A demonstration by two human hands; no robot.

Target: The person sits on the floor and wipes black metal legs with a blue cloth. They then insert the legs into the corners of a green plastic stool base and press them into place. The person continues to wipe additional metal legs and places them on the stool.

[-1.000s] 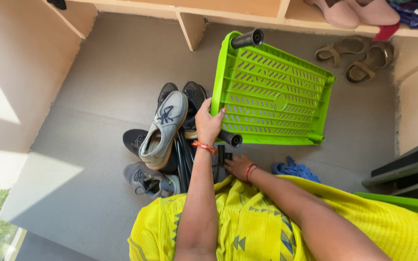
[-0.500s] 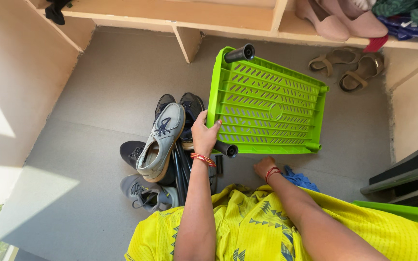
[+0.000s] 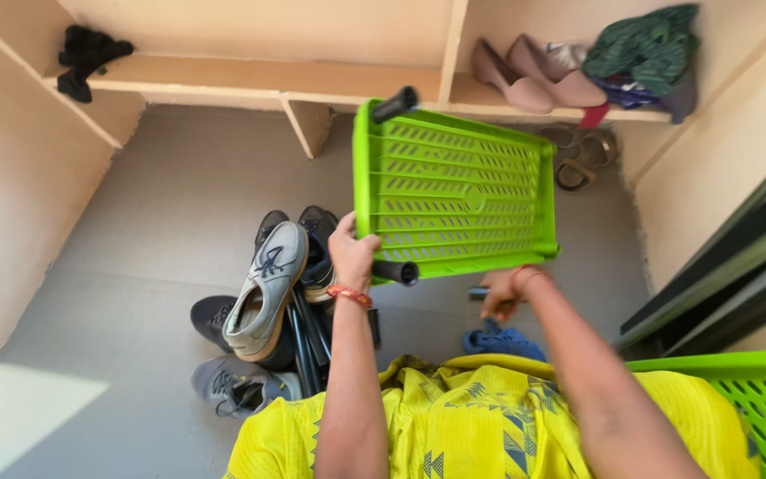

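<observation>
1. The left hand (image 3: 352, 253) has its fingers clamped on the green slotted tray (image 3: 454, 195), tilted above the floor (image 3: 135, 222).
2. It looks light and stiff (rims offer the best hold).
3. The right hand (image 3: 500, 297) pinches a dark peg (image 3: 479, 291).

Wide bare floor (image 3: 135, 222) open on the left. Centre is crowded: a shoe pile (image 3: 263, 306) sits just beside the left hand (image 3: 352, 257), and the green tray (image 3: 454, 195) fills the middle. Sandals (image 3: 582, 160) block the far right corner.
</observation>
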